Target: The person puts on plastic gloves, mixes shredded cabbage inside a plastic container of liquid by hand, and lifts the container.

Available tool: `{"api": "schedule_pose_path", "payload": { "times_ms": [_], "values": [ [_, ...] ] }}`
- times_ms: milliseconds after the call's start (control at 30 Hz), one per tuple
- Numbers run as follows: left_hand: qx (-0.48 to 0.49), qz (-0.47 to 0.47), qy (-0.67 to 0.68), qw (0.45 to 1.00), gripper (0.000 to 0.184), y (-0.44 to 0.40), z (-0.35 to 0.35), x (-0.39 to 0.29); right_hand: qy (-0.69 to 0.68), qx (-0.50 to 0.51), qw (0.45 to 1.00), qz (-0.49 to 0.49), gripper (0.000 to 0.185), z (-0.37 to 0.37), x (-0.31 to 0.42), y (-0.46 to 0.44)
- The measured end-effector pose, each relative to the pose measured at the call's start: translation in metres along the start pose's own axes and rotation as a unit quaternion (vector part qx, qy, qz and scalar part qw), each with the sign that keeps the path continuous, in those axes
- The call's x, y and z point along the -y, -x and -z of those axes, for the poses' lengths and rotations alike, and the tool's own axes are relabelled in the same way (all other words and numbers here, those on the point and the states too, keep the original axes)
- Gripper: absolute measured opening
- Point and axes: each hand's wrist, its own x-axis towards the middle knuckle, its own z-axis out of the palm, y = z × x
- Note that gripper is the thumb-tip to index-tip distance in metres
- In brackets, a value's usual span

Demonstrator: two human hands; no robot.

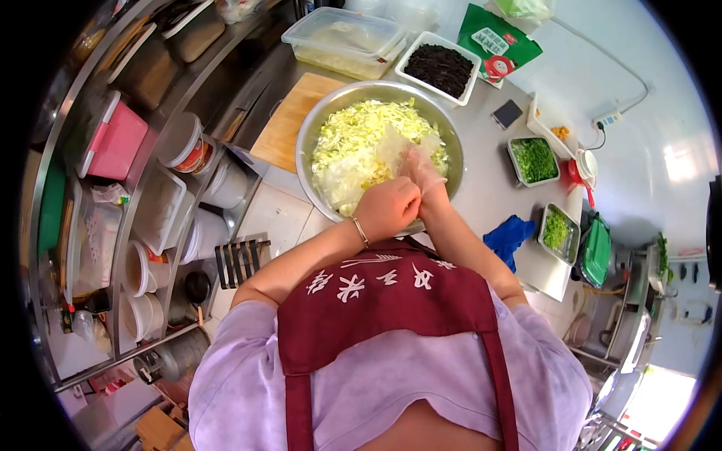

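The steel counter (485,169) bears, at its near edge, a metal bowl (458,146) of shredded cabbage (361,124); above it, 1 clear plastic glove (432,176) covers the right hand (420,164), finger spread unclear. The left hand's (387,207) fingers curl closed, apparently pinching its wrist end. The glove looks light, slippery, easily torn: best held there.

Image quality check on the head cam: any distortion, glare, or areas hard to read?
Head view: strong fisheye, corners black, shelves bowed at left; head view: bright glare patch on the wall at right, and a patch at lower right burnt out to white; head view: clear plastic on the right hand blends into the shreds, its edges hard to trace.
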Motion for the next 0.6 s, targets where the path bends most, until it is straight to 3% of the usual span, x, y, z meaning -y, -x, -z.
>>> {"api": "schedule_pose_path", "payload": {
  "times_ms": [100, 167, 367, 500, 600],
  "values": [
    [0.012, -0.015, -0.018, 1.000, 0.007, 0.001, -0.003, 0.000, -0.033, -0.052, 0.995, -0.075, 0.034, 0.016, -0.003, -0.020],
    [-0.001, -0.011, -0.014, 1.000, 0.008, 0.001, -0.003, 0.001, -0.140, 0.002, 0.986, -0.089, 0.034, 0.027, -0.011, -0.033],
    [-0.015, 0.031, 0.010, 0.999, 0.006, 0.000, -0.001, 0.002, -0.191, 0.089, 0.974, -0.079, 0.038, 0.015, 0.004, -0.018],
    [-0.036, 0.021, 0.007, 0.999, 0.007, 0.000, -0.001, 0.000, -0.164, 0.099, 0.980, -0.051, 0.046, 0.010, 0.003, -0.011],
    [-0.019, 0.004, 0.026, 0.999, 0.008, 0.000, -0.003, -0.005, -0.054, 0.014, 0.998, 0.003, 0.050, 0.000, 0.003, -0.010]
  ]
}}
